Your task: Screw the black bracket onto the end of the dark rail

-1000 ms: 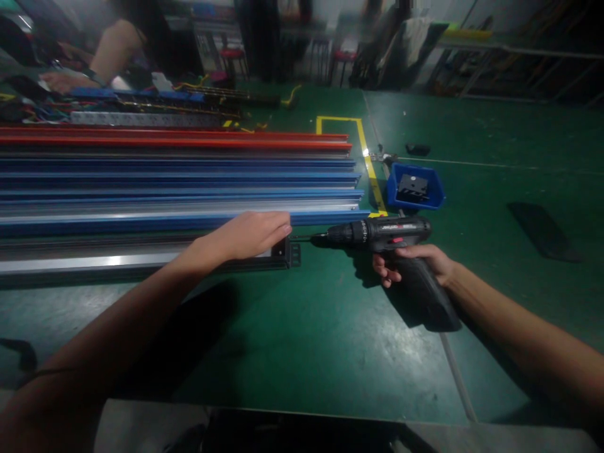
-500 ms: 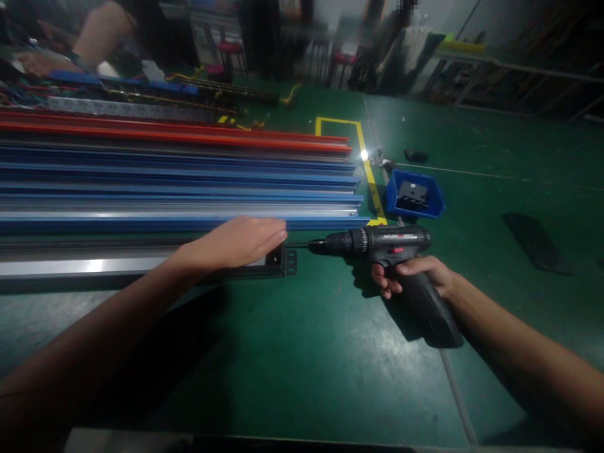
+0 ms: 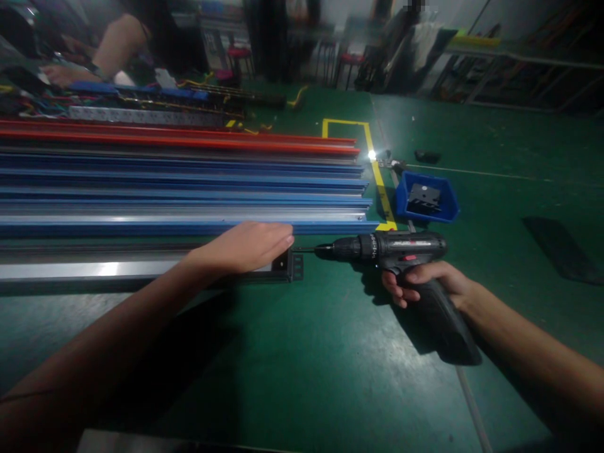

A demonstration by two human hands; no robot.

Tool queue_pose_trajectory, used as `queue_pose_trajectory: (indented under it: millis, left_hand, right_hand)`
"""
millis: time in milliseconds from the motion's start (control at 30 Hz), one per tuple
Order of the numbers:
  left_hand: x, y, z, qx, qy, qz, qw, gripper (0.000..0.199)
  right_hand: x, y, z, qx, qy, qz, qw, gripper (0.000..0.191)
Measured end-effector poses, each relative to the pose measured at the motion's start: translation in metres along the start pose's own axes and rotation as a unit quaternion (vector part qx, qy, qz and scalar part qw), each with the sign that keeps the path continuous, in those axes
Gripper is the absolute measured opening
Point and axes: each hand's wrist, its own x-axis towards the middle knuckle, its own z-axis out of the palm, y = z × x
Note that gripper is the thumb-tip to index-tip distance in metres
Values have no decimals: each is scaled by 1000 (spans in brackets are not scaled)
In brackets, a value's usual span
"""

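Note:
My right hand is wrapped around the grip of a black cordless drill, held level with its long bit pointing left. The tip of the bit meets the end of a black metal profile, close to my left fingertips; the exact contact point is too small to make out. My left hand is closed over that end of the profile, fingers together and curved, with the thumb hidden. A slotted black end plate sticks out at the profile's end, just below the bit.
Blue profiles and red profiles lie parallel beyond my hands. A blue bin holding black plates stands past the drill. Yellow tape marks the green surface. At far left, another person's arm reaches over wired parts.
The whole view has shifted, so everything appears slightly farther right and a little lower. Both hands, the drill and the profile keep about the same positions relative to one another.

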Motion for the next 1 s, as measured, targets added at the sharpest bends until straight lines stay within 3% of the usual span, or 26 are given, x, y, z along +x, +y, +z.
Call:
queue_pose_trajectory:
  millis: [1000]
  left_hand:
    - [-1,3,-2,6,3,2,1000,38]
  right_hand:
    - [0,-1,1,-11,-3,6,1000,29]
